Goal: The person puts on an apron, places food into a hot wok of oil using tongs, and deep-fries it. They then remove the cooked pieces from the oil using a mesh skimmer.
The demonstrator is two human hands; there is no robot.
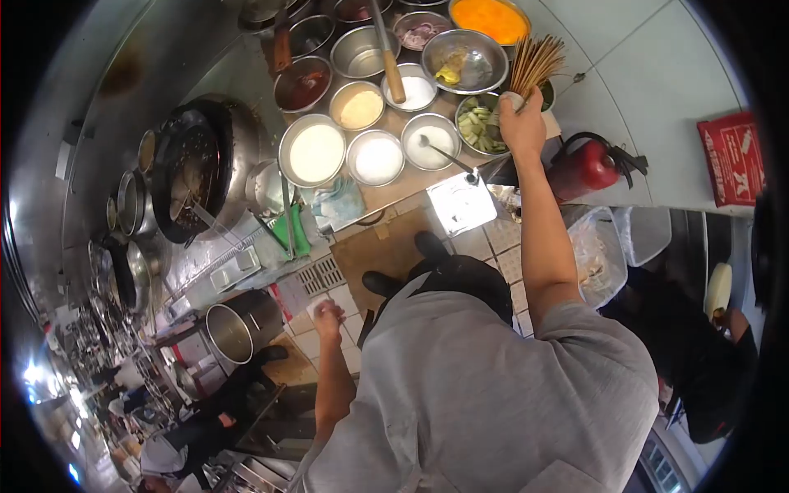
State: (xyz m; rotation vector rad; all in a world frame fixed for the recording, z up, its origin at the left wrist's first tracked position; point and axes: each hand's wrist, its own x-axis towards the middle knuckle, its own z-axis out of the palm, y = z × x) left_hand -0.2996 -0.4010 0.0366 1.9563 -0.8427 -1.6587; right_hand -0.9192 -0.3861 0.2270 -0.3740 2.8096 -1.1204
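Observation:
My right hand (523,123) is closed round the base of a bamboo brush (537,67), a bundle of thin sticks fanning up and away. It is beside a bowl of chopped green vegetable (477,125), at the right end of the seasoning counter. Left of that bowl stands a bowl of white granules (431,152) with a spoon in it. Above it a metal bowl (468,64) holds something yellow. My left hand (329,314) hangs low over the tiled floor, fingers curled; whether anything is in them is too small to tell.
A large blackened wok (196,177) is at the left. A red fire extinguisher (588,168) stands right of the counter, near a clear plastic tub (598,255). A tall metal pot (230,331) is at the lower left. Other people are at the right edge and lower left.

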